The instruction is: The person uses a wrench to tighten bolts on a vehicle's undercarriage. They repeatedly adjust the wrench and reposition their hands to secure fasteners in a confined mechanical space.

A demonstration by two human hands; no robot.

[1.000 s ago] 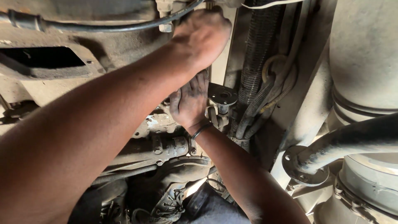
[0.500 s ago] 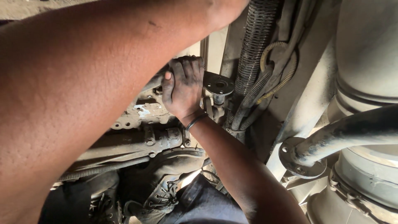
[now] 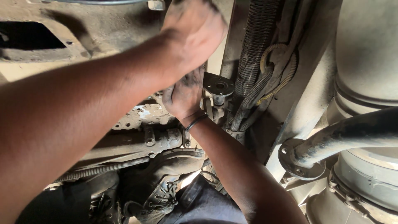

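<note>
- The left hand (image 3: 192,31) is blurry, curled like a fist up near the dusty metal frame (image 3: 95,29); I cannot tell if it holds anything.
- The right hand (image 3: 184,95), greasy, with a dark wristband (image 3: 195,121), presses just beside the round flange (image 3: 218,85); its grip is hidden.
- Ribbed hoses (image 3: 253,54) run right of the flange.

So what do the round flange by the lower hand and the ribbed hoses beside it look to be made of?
The round flange looks like bare steel: dull grey, dusty, with bolt holes around a centre bore. The ribbed hoses appear to be corrugated conduit, plastic or metal-wound; a dust coat leaves that open. The right hand, smeared dark, sits just left of the flange.
</note>
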